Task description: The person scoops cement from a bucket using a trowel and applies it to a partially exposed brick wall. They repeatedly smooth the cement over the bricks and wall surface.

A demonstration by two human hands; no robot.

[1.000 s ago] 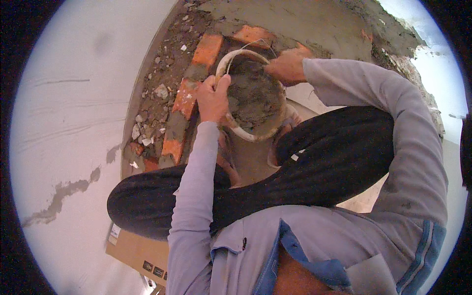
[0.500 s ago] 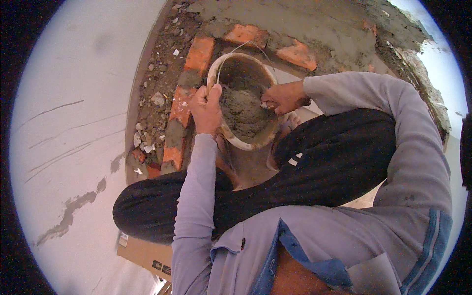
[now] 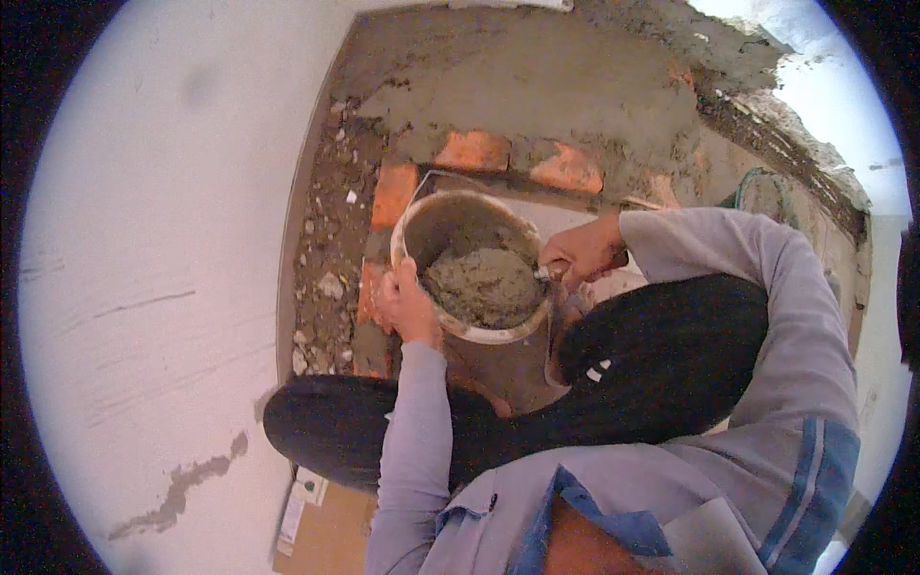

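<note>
A round bucket (image 3: 471,337) with a pale, mortar-smeared rim stands between my bent legs. Wet grey mortar (image 3: 484,286) lies heaped inside it. My left hand (image 3: 407,305) is closed over the bucket's left rim, thumb on the inner side. At the right rim, my right hand (image 3: 583,254) is wrapped round the handle of what looks like a trowel (image 3: 544,273). Only a short metal piece of this tool shows beside the fingers; its blade is hidden. The bucket's thin wire handle (image 3: 414,198) leans over the far left rim.
Orange bricks (image 3: 471,150) set in mortar edge the left and far sides of the bucket. Smoothed grey mortar (image 3: 537,72) covers the area beyond. Rubble (image 3: 331,285) lies along the white wall (image 3: 172,240) at left. A cardboard box (image 3: 326,527) sits at lower left.
The view has shifted, so the bucket appears lower, and its mouth looks rounder. Its wire handle has swung toward the left. Both hands keep their grips.
</note>
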